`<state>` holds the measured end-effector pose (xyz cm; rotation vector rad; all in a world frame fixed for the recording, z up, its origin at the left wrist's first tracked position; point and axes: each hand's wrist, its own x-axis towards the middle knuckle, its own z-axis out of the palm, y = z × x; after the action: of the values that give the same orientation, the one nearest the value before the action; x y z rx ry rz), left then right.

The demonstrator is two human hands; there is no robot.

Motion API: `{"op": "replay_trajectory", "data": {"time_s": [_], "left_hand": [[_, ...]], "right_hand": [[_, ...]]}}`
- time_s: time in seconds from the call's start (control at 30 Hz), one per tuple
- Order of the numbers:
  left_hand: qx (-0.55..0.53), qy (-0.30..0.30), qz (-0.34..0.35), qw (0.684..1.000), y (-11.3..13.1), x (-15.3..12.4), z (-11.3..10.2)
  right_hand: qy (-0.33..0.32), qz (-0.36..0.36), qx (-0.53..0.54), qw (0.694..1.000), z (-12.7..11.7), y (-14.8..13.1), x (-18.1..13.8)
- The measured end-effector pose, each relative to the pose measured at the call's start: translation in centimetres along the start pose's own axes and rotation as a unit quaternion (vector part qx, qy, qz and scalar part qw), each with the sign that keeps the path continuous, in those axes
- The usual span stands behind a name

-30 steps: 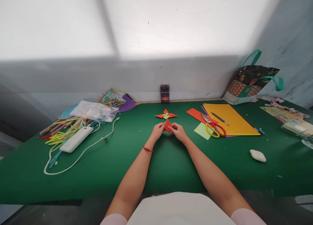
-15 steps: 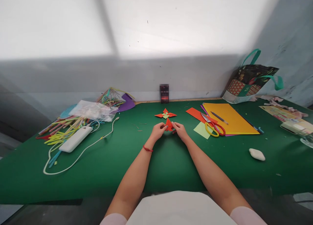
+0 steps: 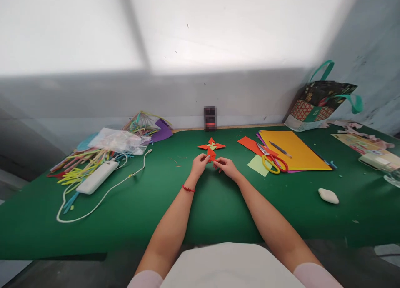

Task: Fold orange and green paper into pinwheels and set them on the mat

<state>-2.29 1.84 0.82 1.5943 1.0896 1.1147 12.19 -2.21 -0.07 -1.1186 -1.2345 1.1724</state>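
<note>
Between my hands is a small folded piece of orange-red paper (image 3: 211,154). My left hand (image 3: 200,165) pinches its left side between thumb and fingers. At the paper's lower right corner, my right hand (image 3: 227,168) has thumb and fingertips closed on the edge. Just beyond lies a star-shaped paper figure (image 3: 220,146) with orange-red points and a light green middle; the held paper partly covers its near side. Right of my hands are a light green paper square (image 3: 258,166), an orange-red paper strip (image 3: 248,144) and scissors (image 3: 271,168) with red and yellow handles.
A pen (image 3: 280,149) rests on yellow paper sheets (image 3: 302,154). At left lie a white power bank (image 3: 97,177) with its cable, a clear plastic bag (image 3: 120,141) and many paper strips. A white case (image 3: 328,196) sits at right; a patterned bag (image 3: 315,106) stands behind.
The folded paper has turned and shifted slightly left, now overlapping the star's near side in view. My right hand has moved from its right side to the lower right corner.
</note>
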Motion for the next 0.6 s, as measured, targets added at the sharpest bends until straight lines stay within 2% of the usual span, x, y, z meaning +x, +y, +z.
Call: {"op": "replay_trajectory", "data": {"time_s": [0.2, 0.6], "left_hand": [[-0.017, -0.019, -0.006, 1.0, -0.09, -0.08, 0.1], [0.007, -0.061, -0.009, 0.998, -0.16, 0.13, -0.43]], "right_hand": [[-0.01, -0.004, 0.008, 1.0, -0.19, 0.17, 0.01], [0.024, 0.025, 0.035, 0.999, -0.21, 0.31, 0.27]]}}
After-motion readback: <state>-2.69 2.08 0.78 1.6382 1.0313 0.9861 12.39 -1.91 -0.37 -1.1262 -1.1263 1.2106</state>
